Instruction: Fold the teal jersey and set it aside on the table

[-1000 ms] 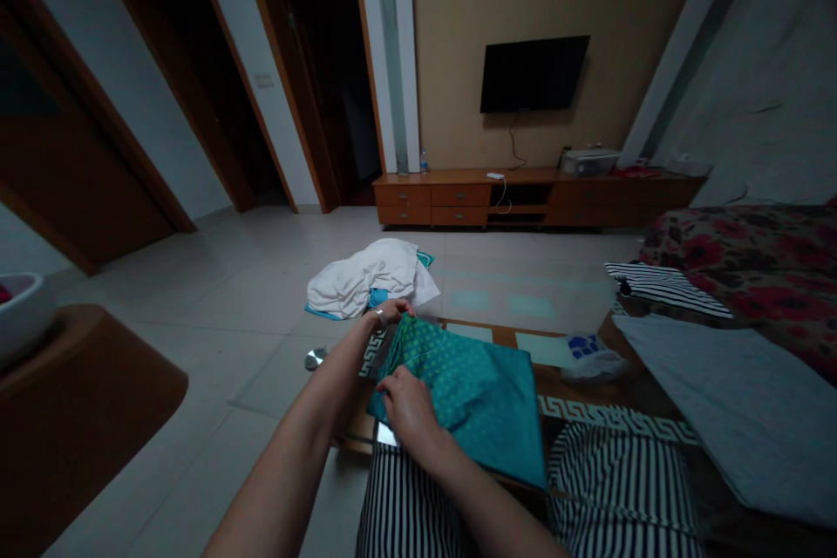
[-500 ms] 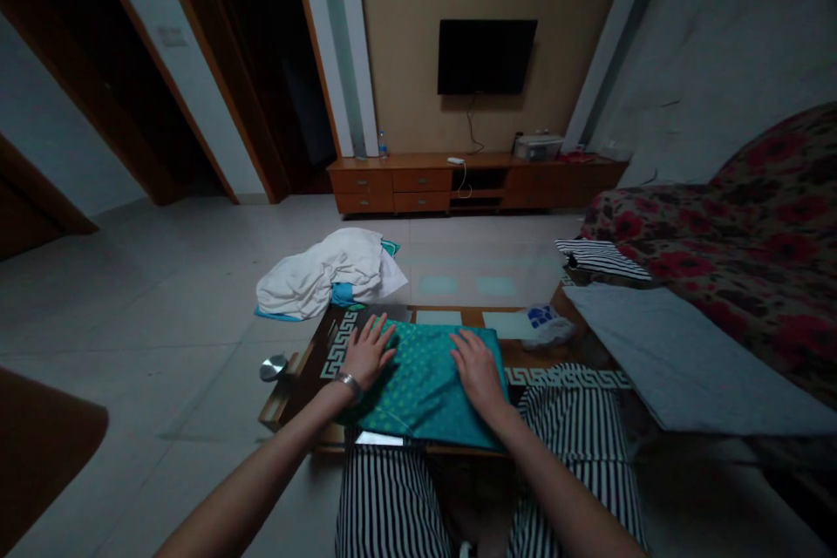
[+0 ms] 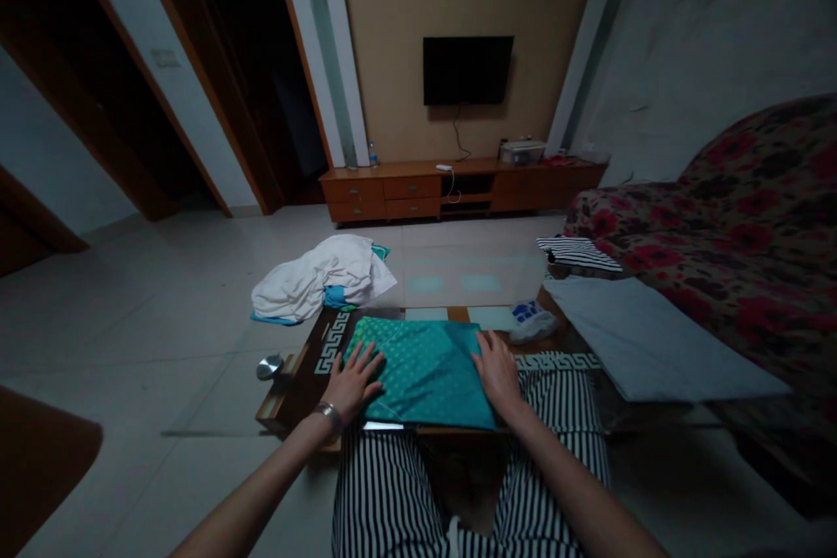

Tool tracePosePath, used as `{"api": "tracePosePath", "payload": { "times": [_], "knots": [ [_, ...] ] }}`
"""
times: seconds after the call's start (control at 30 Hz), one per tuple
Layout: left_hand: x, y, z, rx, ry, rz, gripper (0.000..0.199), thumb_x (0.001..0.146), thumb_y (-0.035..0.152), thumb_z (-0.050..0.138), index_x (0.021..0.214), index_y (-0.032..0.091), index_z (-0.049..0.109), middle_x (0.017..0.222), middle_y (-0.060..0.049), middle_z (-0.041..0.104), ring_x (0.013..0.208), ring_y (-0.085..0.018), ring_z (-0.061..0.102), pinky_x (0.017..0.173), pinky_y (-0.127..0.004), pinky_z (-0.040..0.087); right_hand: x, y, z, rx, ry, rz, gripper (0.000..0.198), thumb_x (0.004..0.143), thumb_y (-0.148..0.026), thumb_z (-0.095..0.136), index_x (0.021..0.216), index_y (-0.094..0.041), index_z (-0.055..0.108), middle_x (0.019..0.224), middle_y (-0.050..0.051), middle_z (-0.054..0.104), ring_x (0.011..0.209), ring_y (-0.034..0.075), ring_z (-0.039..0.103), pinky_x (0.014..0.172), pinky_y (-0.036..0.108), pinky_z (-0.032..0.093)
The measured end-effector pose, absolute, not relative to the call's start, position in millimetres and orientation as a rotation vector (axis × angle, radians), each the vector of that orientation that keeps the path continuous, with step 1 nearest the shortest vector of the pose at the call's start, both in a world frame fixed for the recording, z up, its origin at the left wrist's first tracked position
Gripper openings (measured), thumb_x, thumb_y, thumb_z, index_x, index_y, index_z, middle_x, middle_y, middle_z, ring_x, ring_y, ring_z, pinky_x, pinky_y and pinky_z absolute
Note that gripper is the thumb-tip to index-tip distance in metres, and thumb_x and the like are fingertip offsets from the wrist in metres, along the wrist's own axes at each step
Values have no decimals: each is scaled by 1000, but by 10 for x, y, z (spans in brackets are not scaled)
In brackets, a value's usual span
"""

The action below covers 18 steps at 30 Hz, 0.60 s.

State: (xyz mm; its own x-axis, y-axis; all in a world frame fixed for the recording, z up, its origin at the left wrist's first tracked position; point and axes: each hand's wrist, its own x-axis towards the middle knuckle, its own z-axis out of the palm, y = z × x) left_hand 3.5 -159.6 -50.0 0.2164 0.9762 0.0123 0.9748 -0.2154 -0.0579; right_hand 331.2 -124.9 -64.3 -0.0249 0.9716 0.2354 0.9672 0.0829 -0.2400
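Note:
A folded teal cloth with pale dots [image 3: 418, 370] lies flat on the low coffee table [image 3: 297, 375] in front of my knees. My left hand [image 3: 353, 379] rests on its left edge, fingers spread. At the cloth's right edge is my right hand [image 3: 498, 373], fingers stretched forward and slightly bent, the fingertips touching the border. Neither hand grips anything visible. The underside of my right palm is hidden.
White bedding with blue edges [image 3: 317, 279] is heaped beyond the table's left corner. A folded grey cloth [image 3: 660, 340] lies to the right, near striped fabric [image 3: 579, 253] and the floral sofa [image 3: 738, 235]. A plastic bag [image 3: 533, 323] sits at the table's far side.
My left hand has slid left and nearer to me, to the cloth's left edge. My right hand has shifted outward to its right edge. The view has tilted slightly.

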Motion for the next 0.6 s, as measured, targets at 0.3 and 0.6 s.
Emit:
{"api": "tracePosePath", "payload": {
  "times": [0.3,0.6],
  "knots": [
    [83,-1694,-633,-2404,-1899,69,48,95,43,33,143,39,33,154,5,24,143,-25,19,111,-58,16,3147,-1573,-414,-2133,-1817,278,51,89,-22,50,139,-20,41,108,13,56,87,19,63,74,27,46],
    [696,-1020,-617,-2396,-1904,94,49,95,45,30,144,38,33,155,3,22,143,-25,18,111,-55,21,3568,-760,-527,-2095,-1890,187,39,95,-20,33,128,-22,54,110,12,59,98,22,60,77,28,42]
  ]
}}
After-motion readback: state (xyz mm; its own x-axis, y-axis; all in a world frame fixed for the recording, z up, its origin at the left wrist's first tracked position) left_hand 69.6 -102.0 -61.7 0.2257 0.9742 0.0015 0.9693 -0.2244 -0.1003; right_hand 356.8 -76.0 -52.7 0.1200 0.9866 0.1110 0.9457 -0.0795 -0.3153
